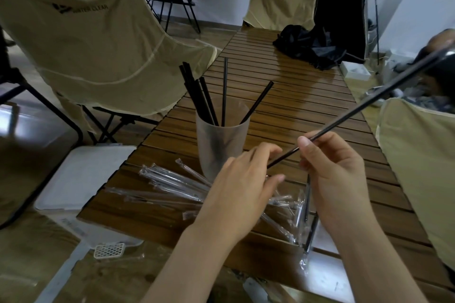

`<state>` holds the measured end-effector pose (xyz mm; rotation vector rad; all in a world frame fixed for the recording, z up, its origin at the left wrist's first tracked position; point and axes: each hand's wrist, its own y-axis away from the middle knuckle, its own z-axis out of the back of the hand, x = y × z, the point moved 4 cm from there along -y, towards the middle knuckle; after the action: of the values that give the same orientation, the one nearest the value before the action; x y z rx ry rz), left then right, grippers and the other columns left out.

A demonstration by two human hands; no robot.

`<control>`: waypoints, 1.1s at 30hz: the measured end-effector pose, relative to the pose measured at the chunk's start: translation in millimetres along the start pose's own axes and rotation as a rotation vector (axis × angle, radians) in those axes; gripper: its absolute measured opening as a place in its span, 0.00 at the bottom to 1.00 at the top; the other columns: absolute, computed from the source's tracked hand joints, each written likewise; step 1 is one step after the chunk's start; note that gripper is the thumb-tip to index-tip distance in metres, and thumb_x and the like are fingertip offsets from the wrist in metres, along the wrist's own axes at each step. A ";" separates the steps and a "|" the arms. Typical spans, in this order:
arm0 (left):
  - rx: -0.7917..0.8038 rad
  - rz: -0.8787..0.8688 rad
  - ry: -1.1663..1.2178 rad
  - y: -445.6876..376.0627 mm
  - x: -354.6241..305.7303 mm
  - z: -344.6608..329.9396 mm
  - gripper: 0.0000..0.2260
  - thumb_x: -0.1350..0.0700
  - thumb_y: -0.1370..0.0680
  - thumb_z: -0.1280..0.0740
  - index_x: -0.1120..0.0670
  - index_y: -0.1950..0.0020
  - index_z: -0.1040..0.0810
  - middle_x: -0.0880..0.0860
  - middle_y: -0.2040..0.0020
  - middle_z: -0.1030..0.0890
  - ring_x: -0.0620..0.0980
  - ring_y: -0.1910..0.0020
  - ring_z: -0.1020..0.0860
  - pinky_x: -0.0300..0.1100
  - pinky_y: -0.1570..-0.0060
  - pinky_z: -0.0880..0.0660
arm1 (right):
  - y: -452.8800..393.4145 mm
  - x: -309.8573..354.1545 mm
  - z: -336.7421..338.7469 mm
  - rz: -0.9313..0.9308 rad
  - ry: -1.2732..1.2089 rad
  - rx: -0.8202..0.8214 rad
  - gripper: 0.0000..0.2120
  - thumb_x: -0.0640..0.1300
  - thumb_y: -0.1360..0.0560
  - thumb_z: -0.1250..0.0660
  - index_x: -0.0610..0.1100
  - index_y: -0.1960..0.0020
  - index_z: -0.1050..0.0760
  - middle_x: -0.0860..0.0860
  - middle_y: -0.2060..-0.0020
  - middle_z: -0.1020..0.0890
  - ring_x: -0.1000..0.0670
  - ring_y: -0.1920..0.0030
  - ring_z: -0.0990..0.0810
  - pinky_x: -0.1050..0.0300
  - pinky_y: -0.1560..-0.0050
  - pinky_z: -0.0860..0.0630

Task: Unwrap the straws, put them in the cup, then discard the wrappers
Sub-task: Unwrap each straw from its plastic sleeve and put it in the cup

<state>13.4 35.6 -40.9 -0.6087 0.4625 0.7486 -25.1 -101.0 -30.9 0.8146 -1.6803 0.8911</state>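
Observation:
A frosted plastic cup stands on the slatted wooden table with several black straws leaning in it. My right hand pinches a long black straw that slants up to the right, its lower tip pointing at my left hand. The fingers of my left hand are curled close to that tip; what they hold is not plain. Clear wrappers, some with straws inside, lie in a heap under both hands.
A white lidded bin sits left of the table beside a beige folding chair. Another beige chair is at the right. A black cloth bundle lies at the table's far end.

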 end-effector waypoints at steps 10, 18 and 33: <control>-0.151 -0.001 -0.047 -0.8 4.3 16.2 0.05 0.49 0.19 0.40 0.45 0.46 0.26 0.41 0.56 0.22 0.39 0.57 0.23 0.38 0.60 0.22 | 3.5 -10.4 -13.9 -0.058 0.141 -0.011 0.15 0.40 0.30 0.28 0.47 0.45 0.26 0.51 0.60 0.18 0.54 0.58 0.18 0.57 0.57 0.24; -0.075 0.065 -0.175 1.1 23.8 33.9 0.06 0.49 0.19 0.40 0.43 0.48 0.23 0.40 0.59 0.22 0.36 0.60 0.24 0.29 0.61 0.28 | 1.8 7.7 7.8 0.475 1.228 -0.176 0.36 0.51 0.33 0.25 0.52 0.28 0.34 0.47 0.31 0.33 0.45 0.31 0.36 0.43 0.35 0.41; 0.238 0.208 -0.178 16.7 66.0 48.2 0.09 0.51 0.19 0.39 0.47 0.53 0.21 0.43 0.63 0.23 0.38 0.62 0.25 0.27 0.64 0.35 | 2.4 -22.7 -12.7 0.663 1.236 0.421 0.11 0.34 0.34 0.24 0.48 0.67 0.22 0.64 0.69 0.31 0.67 0.68 0.35 0.55 0.59 0.30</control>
<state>52.1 109.0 -50.0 -0.2710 0.4462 0.9213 -15.6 -86.8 -50.6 -0.1632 -0.6092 1.7526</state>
